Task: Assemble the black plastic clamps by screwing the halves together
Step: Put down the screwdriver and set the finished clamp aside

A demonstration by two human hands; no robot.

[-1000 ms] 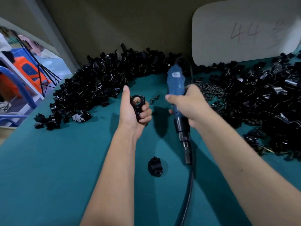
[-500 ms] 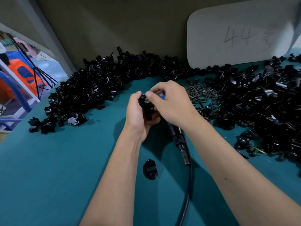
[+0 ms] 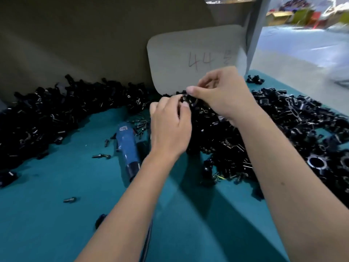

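Now both hands work together over the right pile [image 3: 283,121] of black parts. The left hand [image 3: 170,129] and right hand [image 3: 224,95] pinch one small clamp [image 3: 188,100] between fingertips, held in the air just above the heap, in front of the card [image 3: 188,59] marked 44. It looks like the mating step: seating the halves, or perhaps starting a screw by hand, though the fingers hide which. Next the driver [image 3: 127,146], lying on the green table [image 3: 56,214] left of the left wrist, would have to be picked up and its bit set squarely on the screw head. Half a second ago the right hand had that driver tucked under it; now it lies free, and the view has swung right, toward the right pile. Loose screws [image 3: 140,125] lie by its far end.
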